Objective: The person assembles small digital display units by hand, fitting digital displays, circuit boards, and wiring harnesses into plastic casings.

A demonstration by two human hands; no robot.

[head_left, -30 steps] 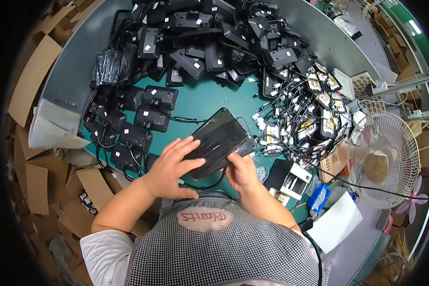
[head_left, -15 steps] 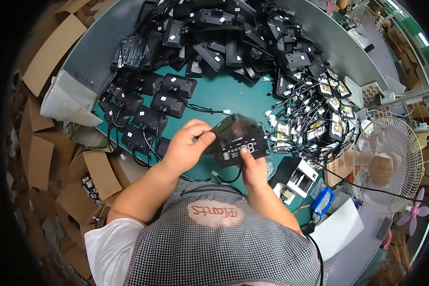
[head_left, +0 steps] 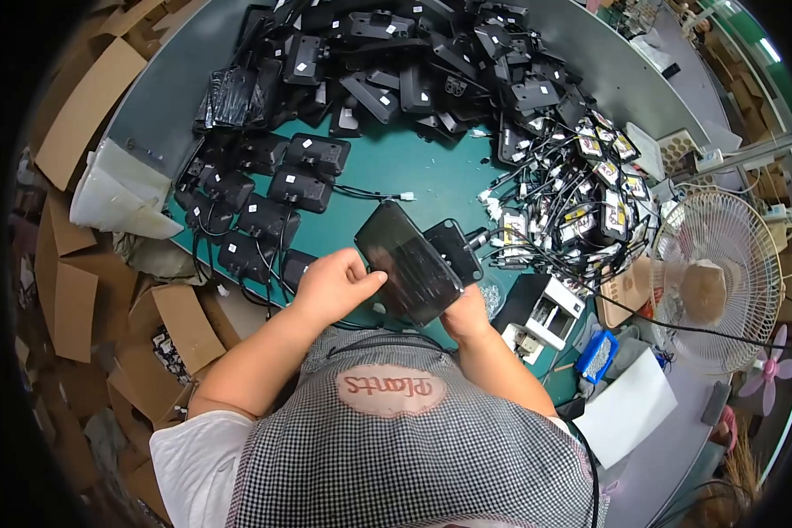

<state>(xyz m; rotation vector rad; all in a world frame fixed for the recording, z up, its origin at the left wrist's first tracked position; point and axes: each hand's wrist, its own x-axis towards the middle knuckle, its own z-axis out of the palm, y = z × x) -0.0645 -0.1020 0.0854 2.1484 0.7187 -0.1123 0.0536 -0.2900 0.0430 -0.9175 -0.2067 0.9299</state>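
Both hands closed on one black panel (head_left: 407, 262) above the green tabletop (head_left: 414, 172): left hand (head_left: 333, 286) pinching its near edge, right hand (head_left: 466, 315) bracing beneath, glossy face tilted upward, probably for inspection. Rows of black units (head_left: 264, 211) left of the hands; cable bundles (head_left: 572, 211) right.

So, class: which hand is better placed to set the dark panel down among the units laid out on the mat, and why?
Probably the left hand: it pinches the dark panel nearest the laid-out units. The right hand supports from below, farther away.
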